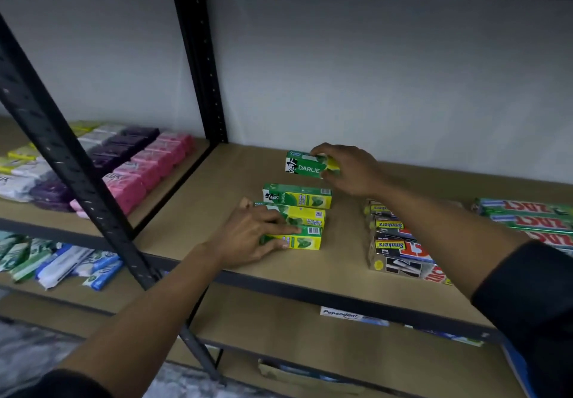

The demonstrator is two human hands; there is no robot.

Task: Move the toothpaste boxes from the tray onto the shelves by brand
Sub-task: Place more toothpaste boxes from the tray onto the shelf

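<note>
Three green and yellow Darlie toothpaste boxes lie side by side on the wooden shelf point(198, 211). My left hand point(251, 236) grips the nearest Darlie box point(302, 241) and also rests on the middle one point(305, 216). The third box point(299, 196) lies just behind them. My right hand point(347, 169) holds a fourth Darlie box point(305, 166) by its right end, at the back of the row; whether it touches the board I cannot tell. The tray is out of view.
Black and red Zact Smokers boxes point(397, 248) are stacked to the right, green Zact boxes point(527, 214) further right. Pink, purple and white soap packs point(136, 165) fill the left bay behind a black upright point(62, 162). A Pepsodent box point(341, 314) lies on the shelf below.
</note>
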